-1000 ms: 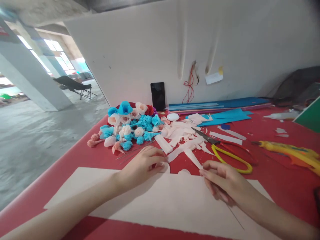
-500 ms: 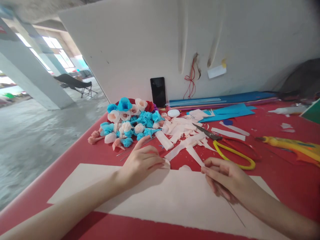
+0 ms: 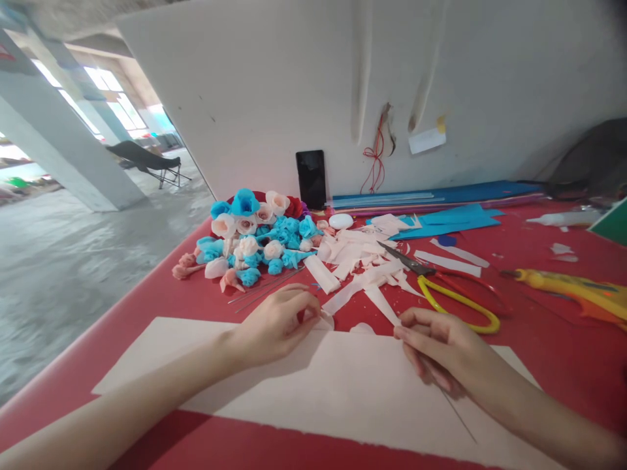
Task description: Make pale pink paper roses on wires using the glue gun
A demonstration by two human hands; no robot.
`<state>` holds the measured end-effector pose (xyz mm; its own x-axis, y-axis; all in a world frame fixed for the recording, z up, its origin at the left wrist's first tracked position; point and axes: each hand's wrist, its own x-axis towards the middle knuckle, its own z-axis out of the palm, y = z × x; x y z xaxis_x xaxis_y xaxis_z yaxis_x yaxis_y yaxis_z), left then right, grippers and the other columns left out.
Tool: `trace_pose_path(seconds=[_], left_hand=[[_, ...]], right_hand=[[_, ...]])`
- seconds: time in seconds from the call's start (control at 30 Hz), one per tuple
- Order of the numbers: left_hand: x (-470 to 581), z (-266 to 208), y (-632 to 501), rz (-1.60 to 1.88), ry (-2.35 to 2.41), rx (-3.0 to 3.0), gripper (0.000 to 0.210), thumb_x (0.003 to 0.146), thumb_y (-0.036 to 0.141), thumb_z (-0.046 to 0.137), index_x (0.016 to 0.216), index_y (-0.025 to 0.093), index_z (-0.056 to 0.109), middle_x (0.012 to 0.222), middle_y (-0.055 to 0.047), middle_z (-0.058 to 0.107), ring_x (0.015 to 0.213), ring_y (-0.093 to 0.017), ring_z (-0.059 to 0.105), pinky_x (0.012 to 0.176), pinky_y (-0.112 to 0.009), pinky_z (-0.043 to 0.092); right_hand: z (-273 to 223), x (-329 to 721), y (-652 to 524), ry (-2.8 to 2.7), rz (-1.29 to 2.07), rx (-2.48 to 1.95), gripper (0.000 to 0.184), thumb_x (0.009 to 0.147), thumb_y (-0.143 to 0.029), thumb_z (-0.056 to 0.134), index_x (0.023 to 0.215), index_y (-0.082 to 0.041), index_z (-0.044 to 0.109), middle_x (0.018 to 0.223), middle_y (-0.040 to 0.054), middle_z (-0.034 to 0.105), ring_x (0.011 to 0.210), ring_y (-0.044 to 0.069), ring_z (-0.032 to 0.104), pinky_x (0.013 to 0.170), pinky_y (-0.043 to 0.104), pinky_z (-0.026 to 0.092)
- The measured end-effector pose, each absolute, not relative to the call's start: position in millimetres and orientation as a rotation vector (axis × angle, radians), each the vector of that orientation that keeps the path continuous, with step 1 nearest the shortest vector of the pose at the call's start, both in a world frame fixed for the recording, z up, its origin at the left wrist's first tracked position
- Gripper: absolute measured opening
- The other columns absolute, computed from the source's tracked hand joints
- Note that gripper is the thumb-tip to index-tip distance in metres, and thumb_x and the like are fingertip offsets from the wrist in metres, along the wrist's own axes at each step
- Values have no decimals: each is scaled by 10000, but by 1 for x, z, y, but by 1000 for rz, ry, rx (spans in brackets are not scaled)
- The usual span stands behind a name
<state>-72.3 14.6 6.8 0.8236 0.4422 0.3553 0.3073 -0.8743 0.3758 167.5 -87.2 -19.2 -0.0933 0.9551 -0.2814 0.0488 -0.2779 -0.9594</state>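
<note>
My left hand (image 3: 281,323) is closed in a pinch, thumb and forefinger meeting at a small rounded pale paper petal (image 3: 328,320) by the far edge of a large cream sheet (image 3: 343,385). How firmly the petal is gripped cannot be made out. My right hand (image 3: 435,343) has its fingers closed round a thin wire (image 3: 460,418), whose tail sticks out below toward me. Its fingertips are close to the end of a pale paper strip (image 3: 382,305). Another rounded paper piece (image 3: 362,328) lies between the hands, partly under the sheet's edge.
Paper flowers (image 3: 249,248) in blue, white and pink are heaped at the back left. Scissors (image 3: 441,287) lie beside pale scraps (image 3: 357,248). A yellow glue gun (image 3: 573,290) is at the right. A black phone (image 3: 311,179) leans on the white panel (image 3: 255,91) behind the red table (image 3: 245,450).
My left forefinger, raised and stretched out before, has come down to meet the thumb at the petal. My right hand has stayed in place with the wire.
</note>
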Motion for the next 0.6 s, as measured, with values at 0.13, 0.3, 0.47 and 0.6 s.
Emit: trace_pose_path(seconds=[0.13,0.3,0.47,0.6], left_hand=[[-69,22,15,650,773,2565,87,828,134,491,779,153,560,722,-19,642,617,-116,606,529,-197,490],[-49,50,12,805,803,2397,58,837,175,524,802,165,569,764,0,650,705,-108,625,619,-195,512],[-15,75,-1,948,621,2295,39,828,163,538,855,161,566,811,-4,655,746,-106,632,675,-201,519],[2,83,-9,1009,519,2276,75,802,106,561,863,146,578,785,9,652,744,-90,620,659,-173,499]], right_hand=[[-10,169,-90,-1157,1393,-1390,383,778,-549,574,777,-175,492,502,-34,485,315,47,323,294,141,229],[19,172,-97,-1270,1090,-1393,245,686,-419,726,710,-196,626,695,17,553,508,86,458,419,162,375],[29,179,-101,-1420,746,-1259,48,706,-270,724,702,-309,698,945,-2,544,753,128,565,594,163,478],[28,180,-101,-1418,725,-1265,15,736,-296,715,723,-298,709,1026,6,567,795,159,596,641,197,508]])
